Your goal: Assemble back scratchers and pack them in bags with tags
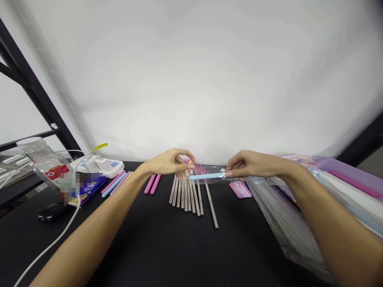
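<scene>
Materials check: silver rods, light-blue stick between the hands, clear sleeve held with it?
Silver rods: likely polished metal; bright streaks run along their length.
Light-blue stick: probably plastic, smooth; even, opaque colour, though a coating would look alike.
Clear sleeve: looks like thin glossy plastic film; see-through, with creases and glare.

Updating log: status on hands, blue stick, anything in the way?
Left hand at one end of blue stick. Right hand pinching clear bag at the other. Silver rods nearby; nothing visibly blocking.

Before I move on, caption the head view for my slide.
Left hand and right hand hold a light-blue stick and clear plastic sleeve over metal rods.
</scene>
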The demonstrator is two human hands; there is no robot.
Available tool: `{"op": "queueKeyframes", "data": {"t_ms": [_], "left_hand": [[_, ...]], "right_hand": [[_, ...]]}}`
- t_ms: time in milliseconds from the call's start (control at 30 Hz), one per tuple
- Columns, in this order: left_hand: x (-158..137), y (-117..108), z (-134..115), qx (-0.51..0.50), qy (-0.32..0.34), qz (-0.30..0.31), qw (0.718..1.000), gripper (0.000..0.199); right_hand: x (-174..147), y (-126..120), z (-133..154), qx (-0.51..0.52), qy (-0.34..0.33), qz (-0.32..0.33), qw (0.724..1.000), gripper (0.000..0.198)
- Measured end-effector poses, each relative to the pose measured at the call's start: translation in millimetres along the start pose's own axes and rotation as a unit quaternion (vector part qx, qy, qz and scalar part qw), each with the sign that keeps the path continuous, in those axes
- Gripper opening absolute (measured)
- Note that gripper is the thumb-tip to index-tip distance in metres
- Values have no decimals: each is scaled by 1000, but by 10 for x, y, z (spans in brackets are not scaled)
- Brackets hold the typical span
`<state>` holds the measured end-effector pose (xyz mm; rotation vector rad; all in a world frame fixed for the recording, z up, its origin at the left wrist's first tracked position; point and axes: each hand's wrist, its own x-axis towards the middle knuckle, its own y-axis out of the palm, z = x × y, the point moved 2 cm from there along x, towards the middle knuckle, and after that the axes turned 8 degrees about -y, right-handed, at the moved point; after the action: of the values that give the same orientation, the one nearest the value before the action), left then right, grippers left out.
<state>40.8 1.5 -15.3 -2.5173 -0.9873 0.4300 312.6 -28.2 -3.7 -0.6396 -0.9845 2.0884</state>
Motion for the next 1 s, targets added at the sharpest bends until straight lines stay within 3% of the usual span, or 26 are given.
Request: {"op": "queueKeyframes", "data": {"t_ms": [133,233,367,500,667,900,1000], "left_hand": [[-54,-38,29,-75,16,97,992,46],[-82,-94,72,-91,28,132,987,50],[-52,-113,103,-5,50,76,996,59],[32,-24,127,32,36,33,998,56],[88,120,123,-20,40,65,997,31],[122,171,133,-57,-72,67,994,34],[122,166,139,-71,-81,88,990,35]], "right_hand": [[-35,-33,-86,-3,-2,-4,1000,43],[-78,-68,-91,2,-8,-5,1000,41],[-93,-78,-46,15,-15,-3,1000,38],[-56,-40,-21,23,-28,3,999,35],[2,-9,24,-17,-26,-19,999,36],[27,-3,209,-71,-25,-24,997,36],[28,-8,228,-89,-25,-27,995,34]]}}
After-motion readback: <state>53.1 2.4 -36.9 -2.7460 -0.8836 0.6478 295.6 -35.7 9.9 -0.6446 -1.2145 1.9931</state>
